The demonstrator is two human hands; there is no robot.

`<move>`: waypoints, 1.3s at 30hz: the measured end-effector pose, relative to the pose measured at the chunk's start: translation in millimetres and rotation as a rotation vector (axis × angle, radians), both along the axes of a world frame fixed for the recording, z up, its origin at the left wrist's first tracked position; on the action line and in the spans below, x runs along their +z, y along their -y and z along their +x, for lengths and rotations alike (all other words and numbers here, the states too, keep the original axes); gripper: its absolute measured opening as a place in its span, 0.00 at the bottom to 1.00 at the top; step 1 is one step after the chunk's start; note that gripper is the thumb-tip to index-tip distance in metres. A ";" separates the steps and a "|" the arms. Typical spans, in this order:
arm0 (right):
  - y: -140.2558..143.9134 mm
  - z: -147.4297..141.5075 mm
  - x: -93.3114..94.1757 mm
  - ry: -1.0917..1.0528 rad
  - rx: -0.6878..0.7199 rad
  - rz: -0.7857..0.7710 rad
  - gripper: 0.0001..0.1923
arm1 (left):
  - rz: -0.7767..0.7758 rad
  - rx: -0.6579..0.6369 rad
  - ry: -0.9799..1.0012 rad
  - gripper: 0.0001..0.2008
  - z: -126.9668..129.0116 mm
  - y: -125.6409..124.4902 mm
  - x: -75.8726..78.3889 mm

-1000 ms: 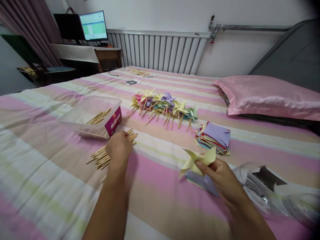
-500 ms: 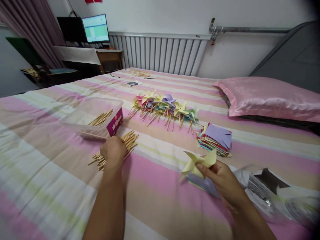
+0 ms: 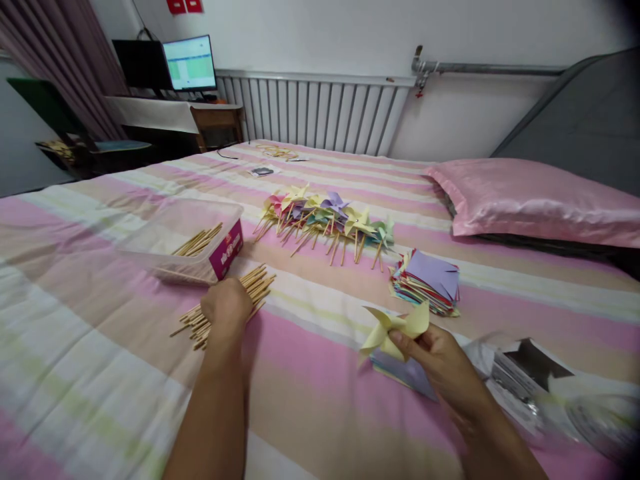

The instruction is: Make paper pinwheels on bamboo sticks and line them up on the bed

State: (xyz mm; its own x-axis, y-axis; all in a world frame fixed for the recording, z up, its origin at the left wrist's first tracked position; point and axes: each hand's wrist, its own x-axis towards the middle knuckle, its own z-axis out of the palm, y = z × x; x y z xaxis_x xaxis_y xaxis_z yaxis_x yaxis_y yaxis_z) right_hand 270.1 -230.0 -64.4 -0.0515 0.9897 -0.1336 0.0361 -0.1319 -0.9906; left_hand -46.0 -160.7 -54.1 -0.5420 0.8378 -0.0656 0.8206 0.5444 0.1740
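Pinwheel (image 3: 395, 328), yellow paper, folded, no stick on it: lower centre of the frame, pinched by the right hand (image 3: 440, 363) between thumb and fingertips at the hub, blades free above the fingers.

Head view, only view available.
- Left hand (image 3: 227, 303), centre-left: lies curled, knuckles up, on a loose pile of wooden sticks (image 3: 225, 303) on the striped bed (image 3: 310, 393). Fingertips hidden under the hand, so I cannot tell whether one stick is already gripped or the hand only rests on the pile.
- Clear plastic box (image 3: 190, 237) with more sticks, just beyond the pile, upper left of it.
- Row of finished pinwheels (image 3: 325, 217) on sticks, centre of frame, well apart from both hands.
- Stack of cut coloured paper squares (image 3: 427, 283), right of centre, near the right hand and beyond it. A purple sheet (image 3: 405, 373) lies under the right hand.
- Crumpled clear packaging (image 3: 540, 380), lower right.
- Pink pillow (image 3: 535, 197), upper right.

Judgement on technique: separate a single stick with the fingertips, not a bundle; roll it off the pile's edge so the others stay put. Keep the right-hand pinch on the hub only, since squeezing the blades would flatten the folds. Hold the paper steady and face-on so the centre is easy to meet with the stick's end.
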 end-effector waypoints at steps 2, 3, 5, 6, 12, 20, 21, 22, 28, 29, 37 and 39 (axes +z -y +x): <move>-0.6 0.0 -0.5 -0.003 0.001 0.005 0.20 | -0.027 -0.011 -0.050 0.10 5.8 1.7 4.0; -0.8 -0.1 -0.8 -0.006 -0.003 0.008 0.20 | -0.030 -0.028 -0.081 0.11 8.5 2.6 5.8; -0.6 -0.2 -0.9 -0.029 -0.015 0.014 0.19 | 0.020 -0.088 -0.116 0.12 14.1 4.5 9.1; -0.3 -0.2 -0.5 -0.050 -0.015 0.018 0.19 | 0.064 -0.121 -0.111 0.12 17.5 5.3 10.9; 4.7 -0.3 6.3 -0.094 0.047 0.062 0.16 | 0.454 -0.386 0.454 0.07 55.5 12.9 22.5; 4.8 5.8 8.4 -0.144 0.123 0.355 0.08 | 0.287 -0.600 1.652 0.09 129.1 32.7 19.3; 4.2 6.3 9.1 -0.153 0.131 0.390 0.08 | 0.263 -0.607 1.688 0.09 133.9 33.7 17.5; 3.6 6.7 10.0 -0.152 0.130 0.432 0.07 | 0.240 -0.628 1.706 0.09 137.2 34.2 15.8; 1.2 6.4 16.1 -0.095 0.060 0.650 0.01 | 0.167 -0.753 1.687 0.08 136.7 32.2 11.0; 1.3 6.3 16.9 -0.087 0.058 0.671 0.01 | 0.170 -0.759 1.688 0.08 136.1 32.1 11.0; 4.0 8.6 19.8 0.048 -0.029 0.804 0.04 | 0.152 -0.732 1.754 0.06 139.8 33.7 14.1; 4.7 8.9 20.9 0.127 -0.067 0.824 0.05 | 0.162 -0.721 1.741 0.06 139.9 33.8 14.3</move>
